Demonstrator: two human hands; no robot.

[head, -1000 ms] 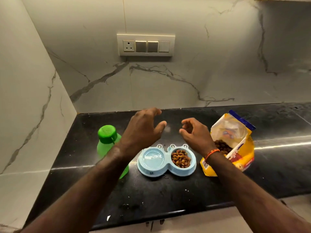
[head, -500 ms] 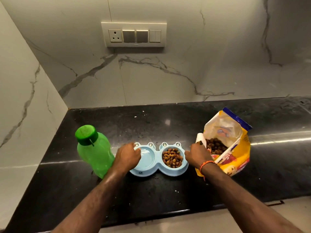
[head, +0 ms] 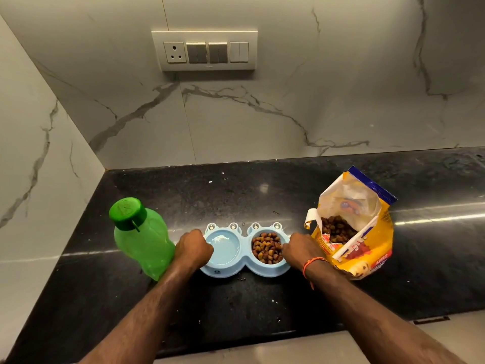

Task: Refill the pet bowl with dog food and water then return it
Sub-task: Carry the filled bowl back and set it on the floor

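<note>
A light blue double pet bowl [head: 245, 270] sits on the black counter [head: 236, 306]. Its left cup holds water and its right cup holds brown kibble [head: 267, 248]. My left hand [head: 193, 248] is closed on the bowl's left end. My right hand [head: 300, 252], with an orange thread at the wrist, is closed on the bowl's right end. A green water bottle [head: 143, 237] with its green cap on stands just left of my left hand. An open yellow dog food bag [head: 354, 227] stands just right of my right hand, kibble showing inside.
Marble walls close the counter at the back and on the left. A white socket and switch panel [head: 204, 51] is on the back wall. The counter's front edge runs below my forearms. Small crumbs lie on the counter around the bowl.
Both hands came down from above the bowl and closed on its two ends. The bowl rests at the same place on the counter.
</note>
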